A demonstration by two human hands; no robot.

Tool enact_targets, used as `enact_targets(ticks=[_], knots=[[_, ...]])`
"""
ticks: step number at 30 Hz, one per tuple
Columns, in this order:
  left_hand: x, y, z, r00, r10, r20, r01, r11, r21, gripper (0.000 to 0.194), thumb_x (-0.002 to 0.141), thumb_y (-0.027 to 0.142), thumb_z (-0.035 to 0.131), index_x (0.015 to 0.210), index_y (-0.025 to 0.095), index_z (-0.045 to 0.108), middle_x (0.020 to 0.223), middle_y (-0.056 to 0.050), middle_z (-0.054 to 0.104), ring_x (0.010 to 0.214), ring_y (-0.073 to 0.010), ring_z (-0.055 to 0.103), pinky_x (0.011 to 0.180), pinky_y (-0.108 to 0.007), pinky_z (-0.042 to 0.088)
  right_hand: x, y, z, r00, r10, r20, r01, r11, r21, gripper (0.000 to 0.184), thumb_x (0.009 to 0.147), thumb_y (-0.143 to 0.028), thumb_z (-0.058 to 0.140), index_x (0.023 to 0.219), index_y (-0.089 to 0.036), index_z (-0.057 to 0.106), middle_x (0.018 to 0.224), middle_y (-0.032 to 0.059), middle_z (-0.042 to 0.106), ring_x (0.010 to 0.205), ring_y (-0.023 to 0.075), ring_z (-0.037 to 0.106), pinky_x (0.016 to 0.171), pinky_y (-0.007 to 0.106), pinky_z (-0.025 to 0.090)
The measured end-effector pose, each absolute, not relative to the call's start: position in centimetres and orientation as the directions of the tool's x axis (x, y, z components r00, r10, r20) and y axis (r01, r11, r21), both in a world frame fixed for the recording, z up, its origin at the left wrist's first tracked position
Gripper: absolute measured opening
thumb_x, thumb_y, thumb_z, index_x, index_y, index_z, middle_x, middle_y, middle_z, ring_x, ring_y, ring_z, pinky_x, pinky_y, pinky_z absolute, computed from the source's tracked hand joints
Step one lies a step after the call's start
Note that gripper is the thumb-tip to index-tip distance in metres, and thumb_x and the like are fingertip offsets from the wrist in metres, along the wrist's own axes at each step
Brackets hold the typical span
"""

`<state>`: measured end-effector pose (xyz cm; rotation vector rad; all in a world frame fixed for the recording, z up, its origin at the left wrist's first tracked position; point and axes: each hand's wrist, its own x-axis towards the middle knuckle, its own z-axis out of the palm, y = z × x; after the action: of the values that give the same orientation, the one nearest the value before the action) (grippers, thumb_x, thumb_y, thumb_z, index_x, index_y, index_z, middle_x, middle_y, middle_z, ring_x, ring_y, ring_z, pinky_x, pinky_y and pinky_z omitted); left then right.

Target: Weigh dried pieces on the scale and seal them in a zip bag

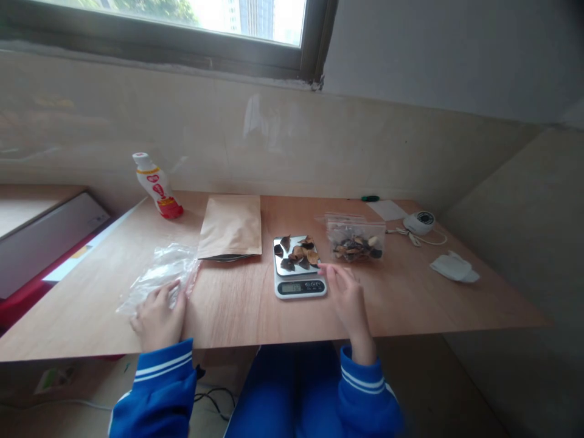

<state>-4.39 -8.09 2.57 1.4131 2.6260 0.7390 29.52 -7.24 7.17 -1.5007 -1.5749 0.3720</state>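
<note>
In the head view, my left hand (pixel 159 316) lies on a clear plastic bag (pixel 159 274), its fingers spread over the film near the bag's right side. My right hand (pixel 347 295) is at the right edge of a small digital scale (pixel 298 291), index finger stretched toward the pan. No object shows between its fingers. On the metal pan lie several dried curled brown pieces (pixel 298 251), some light, some dark. The scale's display (pixel 292 287) is lit, but its digits are too blurred to read. Behind my right hand stands a clear zip bag (pixel 358 237) of similar dried pieces.
A brown paper pouch (pixel 231 225) lies left of the scale. Further left stands a white and red bottle (pixel 157 185). Toward the right are a white camera-like device (pixel 420 222) with its cable, a crumpled white cloth or tissue (pixel 454 266), paper (pixel 387 210) and a green-handled tool (pixel 370 198).
</note>
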Motion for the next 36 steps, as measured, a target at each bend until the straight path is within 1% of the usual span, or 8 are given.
enact_targets(ticks=[4,10,15,18,21,25,31,36], knots=[[-5.3,-7.9,2.0,-0.565,0.771,0.293,0.791,0.405,0.459,0.029,0.082,0.034,0.053,0.102,0.021,0.07,0.099,-0.01,0.069,0.093,-0.0296,0.058,0.083,-0.044,0.042,31.2,-8.6,6.0,0.21,0.91,0.358,0.635,0.152,-0.758,0.032,0.093,-0.04,0.043,0.094,-0.022,0.07,0.083,0.0054,0.073,0.088,0.0249,0.061,0.084,0.038,0.039],[-4.0,-7.7,3.1,-0.602,0.551,0.578,0.793,0.324,0.516,0.029,0.084,0.034,0.051,0.098,0.018,0.071,0.085,-0.009,0.067,0.085,-0.0277,0.059,0.084,-0.047,0.041,31.7,-9.0,6.6,0.276,0.9,0.336,0.545,0.141,-0.826,0.033,0.093,-0.042,0.044,0.096,-0.021,0.069,0.084,0.0064,0.071,0.087,0.0239,0.063,0.084,0.037,0.043],[0.3,-8.6,4.3,-0.644,0.332,0.689,0.764,0.24,0.598,0.026,0.084,0.033,0.054,0.098,0.019,0.071,0.088,-0.009,0.066,0.087,-0.0272,0.056,0.088,-0.05,0.039,27.2,-9.2,7.5,0.071,0.972,0.223,0.336,0.187,-0.923,0.032,0.095,-0.041,0.043,0.096,-0.021,0.069,0.085,0.005,0.07,0.086,0.0199,0.064,0.079,0.031,0.047],[3.5,-9.4,4.1,-0.571,0.258,0.78,0.809,0.01,0.588,0.02,0.084,0.025,0.056,0.098,0.017,0.068,0.092,-0.009,0.066,0.088,-0.024,0.057,0.082,-0.043,0.045,23.0,-9.6,7.8,-0.091,0.974,0.206,0.228,0.221,-0.948,0.031,0.096,-0.038,0.043,0.104,-0.021,0.066,0.098,0.006,0.069,0.094,0.0185,0.063,0.08,0.029,0.048],[5.8,-10.0,3.4,-0.441,0.309,0.842,0.825,-0.23,0.516,0.018,0.082,0.019,0.06,0.1,0.016,0.063,0.089,-0.007,0.064,0.084,-0.0197,0.059,0.078,-0.037,0.048,19.4,-9.9,7.9,-0.181,0.962,0.204,0.136,0.23,-0.964,0.031,0.095,-0.037,0.045,0.116,-0.021,0.06,0.108,0.006,0.067,0.096,0.0175,0.063,0.081,0.029,0.048],[7.1,-10.3,2.5,-0.375,0.4,0.836,0.766,-0.374,0.523,0.023,0.083,0.016,0.059,0.106,0.018,0.06,0.087,-0.004,0.062,0.076,-0.0159,0.058,0.072,-0.033,0.049,17.2,-9.9,7.4,-0.107,0.97,0.22,0.046,0.226,-0.973,0.022,0.093,-0.033,0.048,0.108,-0.021,0.059,0.103,0.0053,0.067,0.093,0.0171,0.063,0.076,0.029,0.049],[6.8,-10.3,2.0,-0.375,0.527,0.762,0.657,-0.429,0.62,0.035,0.089,0.02,0.05,0.123,0.021,0.054,0.09,-0.005,0.057,0.077,-0.0166,0.051,0.071,-0.034,0.046,17.3,-9.5,6.0,-0.024,0.995,0.1,-0.068,0.098,-0.993,0.028,0.084,-0.035,0.061,0.104,-0.022,0.046,0.086,0.0008,0.061,0.073,0.0147,0.06,0.064,0.028,0.05],[6.8,-10.2,2.2,-0.368,0.556,0.745,0.686,-0.378,0.621,0.031,0.09,0.025,0.045,0.117,0.019,0.058,0.095,-0.006,0.06,0.077,-0.0169,0.051,0.073,-0.034,0.045,17.3,-9.5,5.6,-0.086,0.993,0.08,0.036,0.084,-0.996,0.02,0.085,-0.039,0.058,0.087,-0.019,0.059,0.08,0.0015,0.064,0.068,0.0131,0.058,0.061,0.025,0.047]])
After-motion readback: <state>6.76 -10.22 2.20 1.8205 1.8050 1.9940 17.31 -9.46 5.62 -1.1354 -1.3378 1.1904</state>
